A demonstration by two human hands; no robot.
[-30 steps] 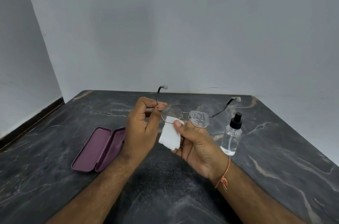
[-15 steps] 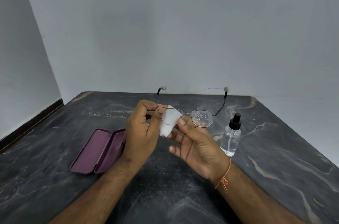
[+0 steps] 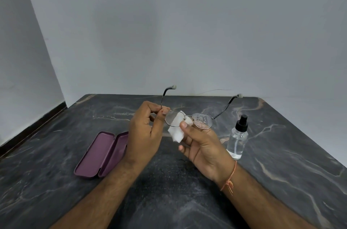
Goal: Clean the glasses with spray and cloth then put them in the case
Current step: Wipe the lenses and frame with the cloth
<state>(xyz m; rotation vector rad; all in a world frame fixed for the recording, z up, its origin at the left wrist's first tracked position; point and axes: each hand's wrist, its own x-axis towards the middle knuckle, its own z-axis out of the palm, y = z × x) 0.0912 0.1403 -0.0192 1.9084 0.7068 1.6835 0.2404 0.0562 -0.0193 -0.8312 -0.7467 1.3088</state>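
Rubbing the cloth (image 3: 176, 132) back down the left lens, the right hand (image 3: 203, 146) is pinching it while the left hand (image 3: 145, 135) is pinching the glasses (image 3: 187, 119) above the case (image 3: 101, 155), right lens still beaded with spray.

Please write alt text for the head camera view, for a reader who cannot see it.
Over a dark marble table, the left hand pinches the glasses at the hinge while the right hand wipes one lens with a white cloth; the other lens carries droplets. An open purple case lies left, a spray bottle stands right.
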